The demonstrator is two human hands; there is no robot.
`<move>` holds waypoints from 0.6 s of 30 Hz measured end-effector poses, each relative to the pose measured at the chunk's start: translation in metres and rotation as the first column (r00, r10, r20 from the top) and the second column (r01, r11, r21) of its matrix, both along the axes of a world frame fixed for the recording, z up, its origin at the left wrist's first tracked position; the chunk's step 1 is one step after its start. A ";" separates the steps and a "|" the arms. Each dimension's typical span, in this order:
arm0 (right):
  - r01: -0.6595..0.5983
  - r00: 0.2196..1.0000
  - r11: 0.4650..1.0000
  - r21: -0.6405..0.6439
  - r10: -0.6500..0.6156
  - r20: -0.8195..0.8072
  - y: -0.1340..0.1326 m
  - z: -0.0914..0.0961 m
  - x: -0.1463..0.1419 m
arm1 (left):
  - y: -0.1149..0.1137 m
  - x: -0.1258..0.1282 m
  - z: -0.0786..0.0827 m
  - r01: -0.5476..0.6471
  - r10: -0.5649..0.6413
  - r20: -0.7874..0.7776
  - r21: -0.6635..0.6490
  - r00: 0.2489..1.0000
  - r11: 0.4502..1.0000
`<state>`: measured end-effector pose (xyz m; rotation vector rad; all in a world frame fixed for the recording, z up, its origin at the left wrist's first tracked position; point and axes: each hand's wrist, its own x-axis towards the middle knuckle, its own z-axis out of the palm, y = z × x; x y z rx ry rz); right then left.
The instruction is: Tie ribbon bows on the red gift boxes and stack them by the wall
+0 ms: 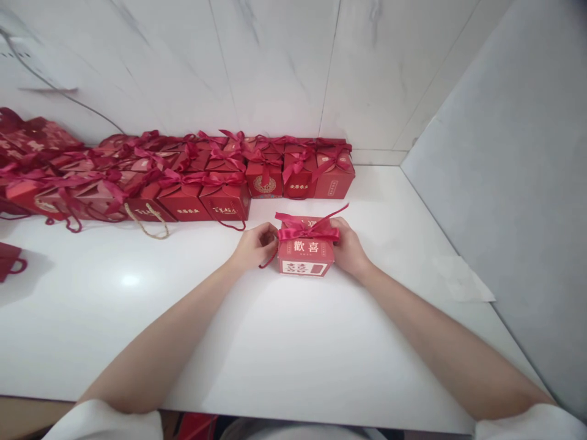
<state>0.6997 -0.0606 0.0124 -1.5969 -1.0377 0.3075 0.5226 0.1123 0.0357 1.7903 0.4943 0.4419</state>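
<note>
A small red gift box (306, 255) with gold characters and a pink ribbon bow (306, 228) on top stands on the white table (257, 342). My left hand (255, 244) is at the box's left side, fingers curled and pinched on the ribbon's end. My right hand (348, 247) presses against the box's right side, fingers closed on the ribbon there. Both forearms reach in from the near edge.
Several finished red boxes with bows (220, 177) stand in rows along the tiled back wall, from the left edge to the middle. A red bag (10, 260) lies at the far left. A grey wall (504, 183) bounds the table's right side, with a white paper scrap (463, 281) by it.
</note>
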 end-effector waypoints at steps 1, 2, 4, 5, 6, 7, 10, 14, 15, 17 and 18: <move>-0.010 1.000 1.000 -0.016 0.010 0.007 -0.001 0.001 0.001 | 0.002 -0.001 0.000 -0.064 0.066 -0.025 0.052 0.998 0.997; -0.020 1.000 0.999 -0.027 0.019 -0.015 -0.001 0.002 0.002 | 0.006 -0.001 0.000 -0.132 0.135 -0.025 0.076 0.991 0.988; -0.039 0.983 0.999 -0.023 0.035 -0.180 -0.002 0.001 0.008 | 0.014 -0.003 0.000 -0.260 0.258 0.035 0.048 0.965 0.964; -0.049 0.957 0.999 -0.011 0.043 -0.288 -0.002 0.000 0.013 | 0.017 -0.003 0.001 -0.307 0.305 0.082 0.002 0.949 0.952; -0.059 0.920 0.998 0.005 0.056 -0.389 -0.003 0.000 0.018 | 0.021 -0.003 0.001 -0.327 0.332 0.130 -0.058 0.934 0.943; -0.067 0.879 0.997 0.025 0.070 -0.472 -0.003 0.000 0.023 | 0.024 -0.003 0.002 -0.331 0.346 0.171 -0.112 0.922 0.937; -0.084 0.790 0.991 0.101 0.128 -0.599 -0.007 0.003 0.039 | 0.031 -0.003 0.006 -0.312 0.361 0.253 -0.212 0.898 0.926; -0.072 0.668 0.971 0.229 0.217 -0.711 -0.012 0.012 0.054 | 0.036 -0.005 0.012 -0.179 0.311 0.299 -0.398 0.902 0.900; -0.057 0.645 0.966 0.253 0.229 -0.729 -0.013 0.014 0.056 | 0.037 -0.006 0.013 -0.120 0.290 0.299 -0.480 0.909 0.869; -0.024 0.611 0.956 0.294 0.247 -0.752 -0.013 0.016 0.060 | 0.038 -0.008 0.014 -0.030 0.281 0.304 -0.629 0.910 0.777; -0.011 0.586 0.950 0.313 0.259 -0.768 -0.014 0.016 0.061 | 0.039 -0.008 0.015 -0.018 0.297 0.303 -0.672 0.906 0.740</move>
